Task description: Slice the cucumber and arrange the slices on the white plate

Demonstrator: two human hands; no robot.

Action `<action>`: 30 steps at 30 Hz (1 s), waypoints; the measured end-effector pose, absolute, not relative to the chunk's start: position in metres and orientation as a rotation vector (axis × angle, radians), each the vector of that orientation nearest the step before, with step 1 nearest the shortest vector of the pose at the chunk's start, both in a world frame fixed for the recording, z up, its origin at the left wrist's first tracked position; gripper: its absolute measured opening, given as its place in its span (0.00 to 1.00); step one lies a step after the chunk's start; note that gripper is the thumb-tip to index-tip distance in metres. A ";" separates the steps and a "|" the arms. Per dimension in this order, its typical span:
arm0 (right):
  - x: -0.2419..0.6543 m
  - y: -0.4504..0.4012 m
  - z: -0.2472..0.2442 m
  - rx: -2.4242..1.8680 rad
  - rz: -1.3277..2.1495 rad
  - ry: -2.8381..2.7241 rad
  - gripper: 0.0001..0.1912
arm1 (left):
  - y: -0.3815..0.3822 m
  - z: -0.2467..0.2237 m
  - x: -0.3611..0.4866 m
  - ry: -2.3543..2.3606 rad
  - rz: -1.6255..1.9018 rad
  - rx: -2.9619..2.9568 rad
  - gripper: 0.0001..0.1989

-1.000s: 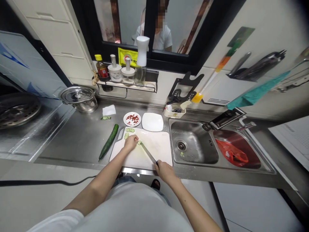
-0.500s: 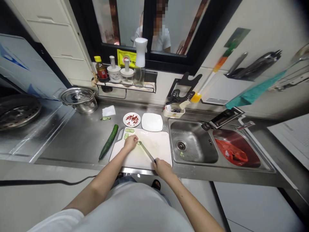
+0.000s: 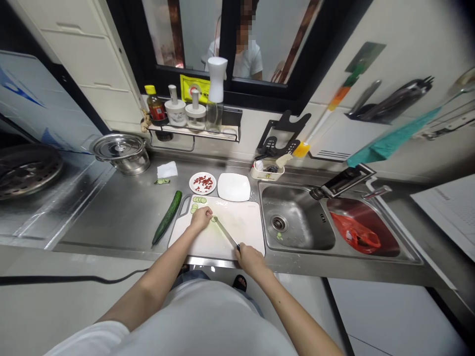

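Observation:
My right hand (image 3: 251, 258) is wrapped round the dark handle of a knife (image 3: 227, 234), whose blade slants up and left over the white cutting board (image 3: 237, 217). A round cucumber slice (image 3: 214, 219) shows at the blade's tip. Close beside it, my left hand (image 3: 201, 218) is closed with fingertips pinched together; whatever they grip is hidden. Several cucumber slices (image 3: 199, 200) lie in a row at the board's upper left, with more just under them by my left hand. A whole cucumber (image 3: 166, 218) rests on the counter left of the board.
Behind the board stand a plate of chopped red pieces (image 3: 202, 183) and a bare white plate (image 3: 233, 187). A steel sink (image 3: 300, 217) adjoins on the right, with a red plastic bag (image 3: 356, 234) in its second basin. A lidded pot (image 3: 122, 153) stands back left.
Almost nothing differs. Both hands, the knife and the slice at its tip keep nearly the same place, with only a very slight shift at the blade tip.

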State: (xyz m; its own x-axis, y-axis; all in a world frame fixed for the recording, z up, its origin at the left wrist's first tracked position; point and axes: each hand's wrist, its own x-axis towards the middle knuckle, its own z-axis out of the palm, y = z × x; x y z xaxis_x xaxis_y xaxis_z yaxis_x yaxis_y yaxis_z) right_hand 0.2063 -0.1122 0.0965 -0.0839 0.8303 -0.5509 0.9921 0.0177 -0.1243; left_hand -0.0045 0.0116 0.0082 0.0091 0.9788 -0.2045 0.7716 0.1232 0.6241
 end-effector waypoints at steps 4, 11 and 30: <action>0.206 -0.110 0.095 1.858 -0.685 2.010 0.18 | 0.011 0.008 -0.005 1.806 0.449 1.693 0.06; 0.201 -0.106 0.104 1.836 -0.705 1.963 0.18 | 0.010 0.007 -0.004 1.815 0.453 1.693 0.06; 0.201 -0.107 0.103 1.828 -0.700 1.971 0.19 | 0.012 0.004 -0.004 1.802 0.471 1.703 0.06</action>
